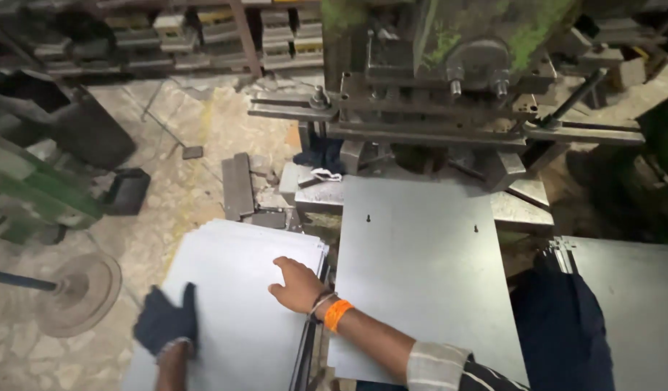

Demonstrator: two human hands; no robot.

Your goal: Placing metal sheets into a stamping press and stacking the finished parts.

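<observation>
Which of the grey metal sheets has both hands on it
The stack of sheets at lower left: the gloved left hand and bare right hand rest on it. The sheet with small holes lies untouched under the press.

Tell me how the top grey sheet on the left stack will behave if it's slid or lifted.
The top sheet looks thin, flat and wide, so it would probably flex or sag if lifted by one edge. Its smooth grey face suggests it slides easily over the stack. The edges look thin, perhaps sharp: the left hand wears a dark glove, the right hand rests bare on it.
</observation>
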